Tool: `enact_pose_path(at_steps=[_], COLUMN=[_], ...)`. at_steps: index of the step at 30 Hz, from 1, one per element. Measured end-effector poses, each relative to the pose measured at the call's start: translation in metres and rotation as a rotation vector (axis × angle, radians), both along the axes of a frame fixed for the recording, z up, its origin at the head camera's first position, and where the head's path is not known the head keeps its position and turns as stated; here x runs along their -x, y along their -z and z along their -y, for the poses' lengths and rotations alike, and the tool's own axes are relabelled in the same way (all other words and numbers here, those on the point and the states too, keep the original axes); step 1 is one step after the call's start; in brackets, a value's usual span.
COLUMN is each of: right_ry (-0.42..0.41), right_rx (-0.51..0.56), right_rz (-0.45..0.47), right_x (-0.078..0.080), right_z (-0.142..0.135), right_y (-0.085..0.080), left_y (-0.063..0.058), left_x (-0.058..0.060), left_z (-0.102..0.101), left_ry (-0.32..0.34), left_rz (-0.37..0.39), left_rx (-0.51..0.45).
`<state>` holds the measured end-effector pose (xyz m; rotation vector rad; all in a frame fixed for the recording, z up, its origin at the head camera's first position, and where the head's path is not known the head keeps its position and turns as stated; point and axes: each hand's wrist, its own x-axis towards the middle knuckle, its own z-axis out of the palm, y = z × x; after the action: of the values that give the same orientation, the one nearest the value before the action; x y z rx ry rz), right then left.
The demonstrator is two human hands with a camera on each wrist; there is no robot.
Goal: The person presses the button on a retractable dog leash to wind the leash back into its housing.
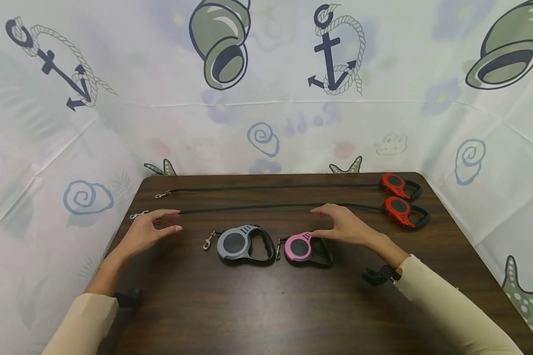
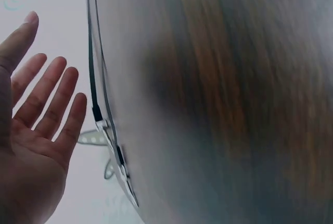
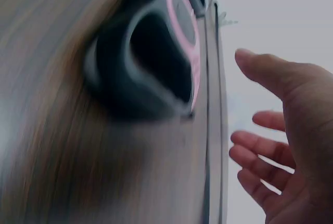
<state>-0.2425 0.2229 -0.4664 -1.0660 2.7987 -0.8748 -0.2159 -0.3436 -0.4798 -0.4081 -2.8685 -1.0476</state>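
I see my left hand (image 1: 148, 229) hovering open, fingers straight and spread, above the left part of the dark wooden table (image 1: 257, 305), near the metal clip (image 1: 138, 215) of the nearer black leash strap (image 1: 257, 207). My right hand (image 1: 344, 226) hangs open too, fingers relaxed, just above the pink retractable leash (image 1: 306, 249), holding nothing. A grey retractable leash (image 1: 244, 243) lies just left of the pink one. Two red retractable leashes (image 1: 401, 199) sit at the far right, their straps stretched leftward across the table. A nautical-print cloth (image 1: 266, 74) backs the scene.
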Motion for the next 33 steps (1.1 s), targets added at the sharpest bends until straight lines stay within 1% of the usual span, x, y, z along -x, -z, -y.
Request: enact_pose_path(at_steps=[3,5,10,12,17,20,23,28,33], right_ry=[-0.013,-0.010,0.020,0.035,0.067,0.071,0.067,0.069,0.110], right_rx=[-0.016,-0.020,-0.020,-0.031,-0.048,-0.041,-0.047,-0.063,-0.082], right_rz=[-0.003,-0.021,-0.028,-0.022,-0.036,-0.054,-0.092,-0.185,-0.236], right_x=[0.003,0.004,0.007,0.008,0.007,0.006,0.006,0.004,0.003], right_z=[-0.017,-0.029,-0.056,-0.067,-0.095,-0.110,-0.123,-0.145,-0.165], right_y=[0.002,0.003,0.002,0.003,0.007,0.008,0.007,0.004,0.002], left_y=[0.002,0.003,0.009,0.011,0.013,0.012,0.010,0.010,0.012], left_x=[0.001,0.002,0.004,0.005,0.007,0.007,0.007,0.008,0.011], left_z=[0.008,0.012,0.022,0.026,0.035,0.039,0.043,0.050,0.055], left_ry=[-0.016,-0.020,-0.022,-0.020,-0.019,-0.023,-0.031,-0.040,-0.040], left_rz=[-0.052,-0.086,-0.145,-0.160,-0.170,-0.165,-0.152,-0.133,-0.148], left_rx=[0.011,0.026,0.064,0.062,0.038,0.055,0.070,0.069,0.086])
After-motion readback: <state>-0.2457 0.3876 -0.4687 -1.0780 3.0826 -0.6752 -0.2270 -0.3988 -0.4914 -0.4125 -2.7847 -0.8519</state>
